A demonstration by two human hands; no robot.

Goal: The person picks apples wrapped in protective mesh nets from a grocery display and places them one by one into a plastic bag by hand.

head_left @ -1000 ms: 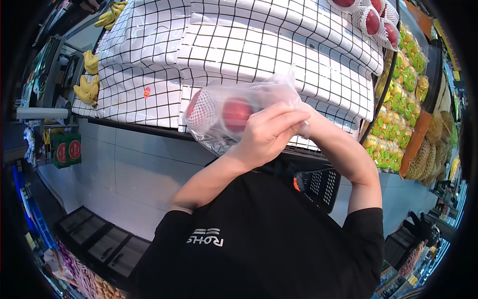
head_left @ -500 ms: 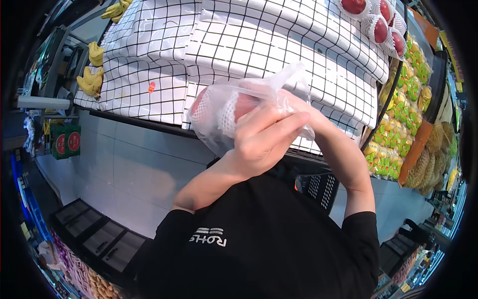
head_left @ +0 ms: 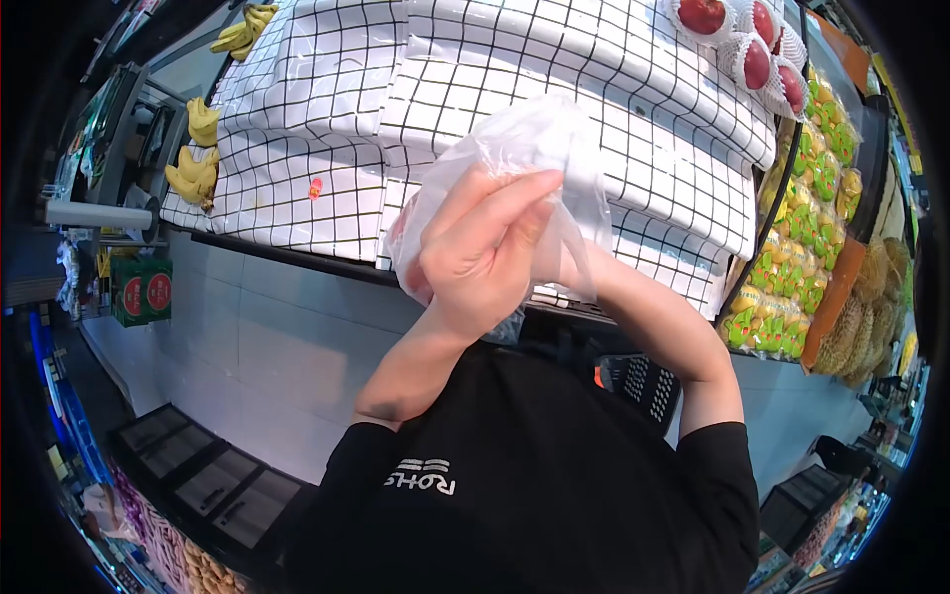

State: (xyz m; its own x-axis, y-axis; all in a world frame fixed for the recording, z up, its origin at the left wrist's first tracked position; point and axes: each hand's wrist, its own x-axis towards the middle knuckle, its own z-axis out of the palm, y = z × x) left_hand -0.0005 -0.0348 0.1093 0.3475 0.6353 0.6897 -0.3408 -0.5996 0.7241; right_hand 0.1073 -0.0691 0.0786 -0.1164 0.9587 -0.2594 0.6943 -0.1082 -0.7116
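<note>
A clear plastic bag (head_left: 549, 129) is bunched up in front of me over the edge of the display stand. My left hand (head_left: 480, 243) is closed on the bag, its thumb and fingers pressed together on the plastic. Low on the bag's left side, reddish fruit (head_left: 416, 282) shows dimly through the film, mostly behind my left hand. My right hand (head_left: 566, 265) lies behind or inside the bag. Plastic and my left hand cover its fingers, so its grip is hidden.
A checked cloth (head_left: 495, 74) covers the stepped stand. Bananas (head_left: 193, 176) lie at its left edge, red fruits in foam nets (head_left: 757, 64) at upper right. Bagged yellow fruit (head_left: 777, 267) is stacked on the right. A black basket (head_left: 643, 386) sits below, near my right arm.
The bag has been raised and turned, its top now spread upward. My left hand has tilted up with it. The foam-netted red fruits, plain before, are now mostly hidden.
</note>
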